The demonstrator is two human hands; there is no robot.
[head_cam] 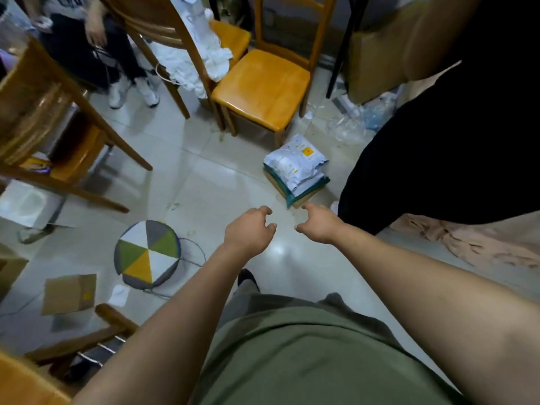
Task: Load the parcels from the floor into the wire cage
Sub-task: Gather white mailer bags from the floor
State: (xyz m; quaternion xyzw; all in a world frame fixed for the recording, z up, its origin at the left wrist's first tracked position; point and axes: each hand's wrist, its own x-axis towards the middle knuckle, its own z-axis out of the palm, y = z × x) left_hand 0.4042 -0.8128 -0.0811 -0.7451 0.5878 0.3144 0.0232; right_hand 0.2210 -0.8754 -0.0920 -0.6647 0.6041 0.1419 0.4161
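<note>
Far left of the fingers, a flattened cardboard piece [70,293] lies on the glossy pale tile floor [204,182]. A round patchwork cushion [147,254] sits nearer, just left of the left hand [248,229]. That hand hovers over the tiles, fingers loosely curled, holding nothing. Beyond the fingertips stands a wooden chair [263,86] with an orange seat. The parcels [296,171], pale mailers stacked on a teal one, lie on the floor just ahead of the right hand [318,223]. Its fingers are loosely curled and empty, the forefinger close to the stack's near corner. Right of it stands a person in black [453,141], with beige cloth [467,244] crumpled on the tiles.
</note>
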